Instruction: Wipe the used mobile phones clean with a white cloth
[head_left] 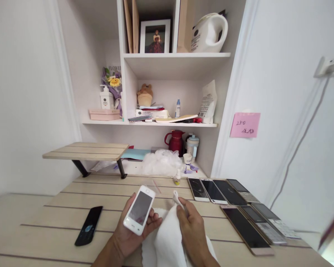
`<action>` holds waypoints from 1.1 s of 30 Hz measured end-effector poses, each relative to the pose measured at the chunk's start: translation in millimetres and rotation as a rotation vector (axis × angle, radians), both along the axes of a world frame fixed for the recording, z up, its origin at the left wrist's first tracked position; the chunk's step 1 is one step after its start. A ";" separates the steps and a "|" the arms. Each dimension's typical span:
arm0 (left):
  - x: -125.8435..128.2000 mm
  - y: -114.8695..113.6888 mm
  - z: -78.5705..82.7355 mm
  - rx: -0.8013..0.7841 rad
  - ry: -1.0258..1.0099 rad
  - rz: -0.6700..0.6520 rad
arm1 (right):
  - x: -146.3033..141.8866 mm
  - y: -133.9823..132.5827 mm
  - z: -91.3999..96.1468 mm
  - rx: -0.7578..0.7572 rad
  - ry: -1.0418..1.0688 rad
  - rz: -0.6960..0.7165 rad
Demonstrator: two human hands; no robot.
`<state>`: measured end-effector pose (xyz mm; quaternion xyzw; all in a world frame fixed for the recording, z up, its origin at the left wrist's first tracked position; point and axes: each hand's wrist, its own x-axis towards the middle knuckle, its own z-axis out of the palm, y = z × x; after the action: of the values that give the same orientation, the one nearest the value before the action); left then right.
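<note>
White phone [139, 210] held up, white cloth [167, 237] pinched.
Your left hand [133, 230] wraps round the phone; your right hand [190, 226] presses fingers together on what looks like cloth.

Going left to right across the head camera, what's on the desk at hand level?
Black phone, white phone in the left hand, right hand on a white cloth, gold-framed phone.
</note>
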<state>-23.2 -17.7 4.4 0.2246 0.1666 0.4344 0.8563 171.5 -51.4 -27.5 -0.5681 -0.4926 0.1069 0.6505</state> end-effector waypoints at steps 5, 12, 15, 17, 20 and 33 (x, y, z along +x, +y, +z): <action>-0.3 1.5 2.9 -0.011 -0.023 0.037 | -8.4 -9.2 5.1 -0.035 -0.107 0.187; 0.4 3.5 -2.2 -0.036 0.021 0.040 | -13.7 -15.9 1.1 0.019 -0.250 0.338; 1.0 2.8 -1.9 -0.036 0.039 0.042 | -14.2 -14.4 -3.5 0.027 -0.288 0.331; 2.1 1.5 -0.9 -0.028 0.044 0.046 | -15.4 -13.7 -6.1 0.031 -0.303 0.319; 4.5 -1.2 0.7 -0.013 0.035 0.039 | -18.1 -13.4 -8.9 0.046 -0.315 0.317; 4.3 -6.6 -0.1 0.023 0.018 -0.023 | -34.1 -20.5 -3.9 -0.105 -0.040 0.423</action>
<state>-18.8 -24.3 4.3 0.2401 0.1669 0.4242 0.8570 137.5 -71.9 -31.3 -0.4872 -0.6074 0.2556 0.5731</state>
